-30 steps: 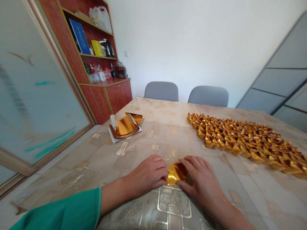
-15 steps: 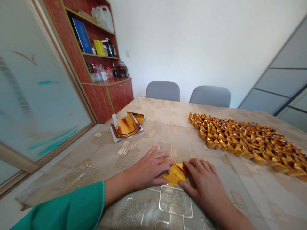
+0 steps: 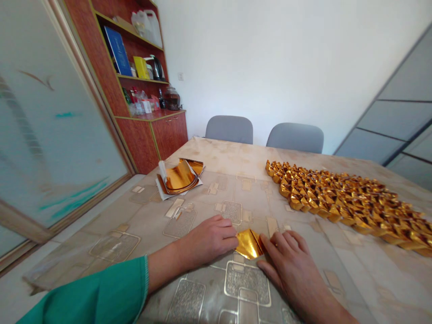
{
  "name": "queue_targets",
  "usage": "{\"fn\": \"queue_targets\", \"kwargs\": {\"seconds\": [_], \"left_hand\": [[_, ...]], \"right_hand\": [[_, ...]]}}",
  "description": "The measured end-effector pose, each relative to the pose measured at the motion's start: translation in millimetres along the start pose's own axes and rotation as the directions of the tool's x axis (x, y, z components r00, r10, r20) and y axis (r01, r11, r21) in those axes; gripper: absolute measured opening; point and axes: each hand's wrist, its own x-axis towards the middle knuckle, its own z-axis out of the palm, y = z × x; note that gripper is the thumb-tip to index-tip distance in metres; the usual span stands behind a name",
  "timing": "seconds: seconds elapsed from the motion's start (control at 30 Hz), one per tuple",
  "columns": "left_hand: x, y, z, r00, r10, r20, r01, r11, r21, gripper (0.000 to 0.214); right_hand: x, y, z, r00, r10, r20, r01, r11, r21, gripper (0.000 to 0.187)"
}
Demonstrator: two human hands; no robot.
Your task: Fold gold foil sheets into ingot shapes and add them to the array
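Observation:
A small folded piece of gold foil paper (image 3: 249, 243) lies on the patterned table (image 3: 175, 225) near its front edge, between both hands. My left hand (image 3: 211, 238) has its fingers curled and pinches the paper's left edge. My right hand (image 3: 285, 258) rests on the table with its fingertips pressing the paper's right edge. A teal sleeve covers my left forearm.
Several folded gold paper ingots (image 3: 340, 198) lie in rows across the right half of the table. A stack of curled gold foil sheets (image 3: 178, 176) sits at the left on white paper. Two grey chairs (image 3: 263, 131) stand at the far side, a wooden cabinet (image 3: 148, 112) at the left.
The paper has been folded further and now stands up a little, showing its shiny side. My left fingers have curled in from lying flat; my right hand has slid slightly lower right.

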Motion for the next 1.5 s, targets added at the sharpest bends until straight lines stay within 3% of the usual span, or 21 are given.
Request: {"fn": "queue_targets", "kwargs": {"seconds": [0.13,0.37,0.6,0.73,0.83,1.0,1.2,1.3,1.43,1.5], "left_hand": [[-2,4,3.2,1.000,-0.001,0.016,0.001,1.000,-0.025,0.029],[-19,21,0.0,0.997,-0.074,0.028,0.076,0.996,-0.056,0.024],[-23,25,-11.0,0.983,-0.133,0.126,0.152,0.975,-0.160,0.027],[-23,24,-10.4,0.984,-0.138,0.116,0.163,0.956,-0.245,0.026],[-27,23,-7.0,0.985,-0.153,0.086,0.170,0.948,-0.267,0.030],[-39,15,-2.1,0.987,-0.160,0.003,0.157,0.967,-0.200,0.030],[-50,6,-4.3,0.983,-0.177,-0.053,0.173,0.982,-0.078,0.027],[-44,8,-6.2,0.981,-0.190,-0.051,0.186,0.981,-0.061,0.025],[-25,7,0.2,0.975,-0.219,-0.016,0.219,0.976,-0.015,0.018],[-15,3,6.5,0.977,-0.215,-0.002,0.215,0.976,0.022,0.016]], "right_hand": [[8,6,-1,1.000,-0.027,0.000,0.027,0.999,0.039,0.011],[12,8,3,0.997,0.001,0.075,-0.008,0.996,0.090,0.010],[8,8,3,0.996,0.042,0.083,-0.051,0.992,0.112,0.010],[11,-5,-4,0.998,-0.018,0.053,0.012,0.995,0.100,0.010],[11,-17,-9,0.986,-0.114,0.125,0.088,0.977,0.195,0.016],[5,-19,-14,0.967,-0.128,0.222,0.053,0.948,0.312,0.034],[3,-18,-18,0.955,-0.125,0.270,0.016,0.928,0.373,0.032],[7,-15,-20,0.961,-0.111,0.255,-0.017,0.891,0.454,0.023],[19,5,-16,0.982,-0.011,0.187,-0.112,0.765,0.634,0.024],[26,18,-12,0.982,0.027,0.187,-0.134,0.798,0.587,0.024]]}}
